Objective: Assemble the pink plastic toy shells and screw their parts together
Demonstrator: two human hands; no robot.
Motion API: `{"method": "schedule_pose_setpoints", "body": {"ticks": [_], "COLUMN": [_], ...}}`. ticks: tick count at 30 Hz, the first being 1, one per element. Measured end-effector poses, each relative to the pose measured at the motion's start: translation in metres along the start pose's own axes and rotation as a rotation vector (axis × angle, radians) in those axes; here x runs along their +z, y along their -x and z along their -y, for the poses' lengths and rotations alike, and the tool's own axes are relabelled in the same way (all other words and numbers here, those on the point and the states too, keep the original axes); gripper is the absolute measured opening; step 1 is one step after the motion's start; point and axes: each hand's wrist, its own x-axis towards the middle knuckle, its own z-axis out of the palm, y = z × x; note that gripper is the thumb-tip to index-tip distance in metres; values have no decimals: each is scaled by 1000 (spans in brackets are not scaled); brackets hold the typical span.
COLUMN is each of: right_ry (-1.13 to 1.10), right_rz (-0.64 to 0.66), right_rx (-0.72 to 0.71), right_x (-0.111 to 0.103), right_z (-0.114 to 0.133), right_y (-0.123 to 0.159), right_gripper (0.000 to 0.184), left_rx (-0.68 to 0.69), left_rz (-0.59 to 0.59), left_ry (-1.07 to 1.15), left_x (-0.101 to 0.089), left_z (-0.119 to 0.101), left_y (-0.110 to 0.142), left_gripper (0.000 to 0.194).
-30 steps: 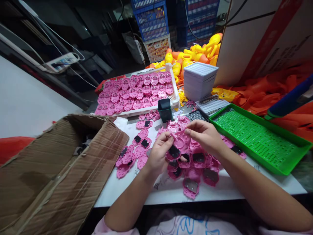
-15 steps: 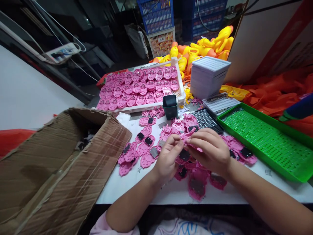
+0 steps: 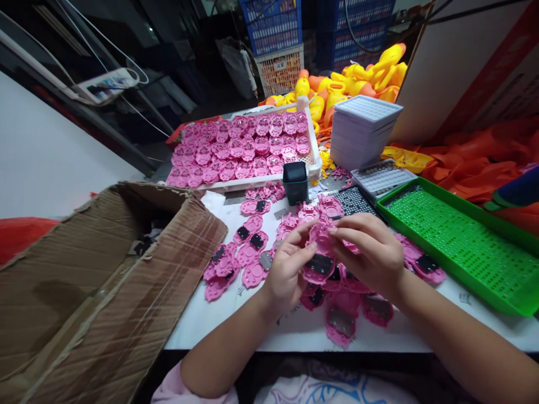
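A pink plastic casing (image 3: pixel 322 240) with a round recess is held between my two hands above the table. My left hand (image 3: pixel 287 268) grips its left edge, thumb on the near face and fingers behind. On the opposite side, my right hand (image 3: pixel 373 247) pinches the upper right edge with thumb and fingertips; whether a smaller part sits in that pinch is hidden. A black panel (image 3: pixel 320 264) shows just below the recess. Beneath and around the hands lie several loose pink casings (image 3: pixel 340 320), some with black or grey panels. More pink casings (image 3: pixel 255 241) are scattered left of my left hand.
Behind stands a white tray (image 3: pixel 252 182) of rowed pink casings, with a black cup (image 3: pixel 295 188) before it. An open cardboard box (image 3: pixel 168 286) borders the left. To the right are a green tray (image 3: pixel 463 241) and stacked white trays (image 3: pixel 362 134). Yellow toys (image 3: pixel 387 64) are heaped behind.
The casing between my hands has tilted so its inner face shows. My right hand has shifted slightly right, and the curved pink piece seen earlier at the fingertips no longer stands out.
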Motion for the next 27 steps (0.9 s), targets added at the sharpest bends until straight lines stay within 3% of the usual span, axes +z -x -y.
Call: {"method": "schedule_pose_setpoints", "body": {"ticks": [10, 17, 27], "right_ry": [-3, 3, 18], "right_rz": [39, 78, 50], "right_rx": [-7, -62, -178], "right_x": [4, 5, 8], "right_z": [-3, -3, 5], "right_y": [6, 6, 11], "right_gripper": [27, 29, 31], "left_rx": [-36, 70, 215], "left_rz": [-58, -95, -99], "left_ry": [-30, -82, -234], "left_x": [2, -4, -15], "left_z": [0, 6, 15], "left_y": [0, -2, -1], "left_gripper": [53, 30, 21]}}
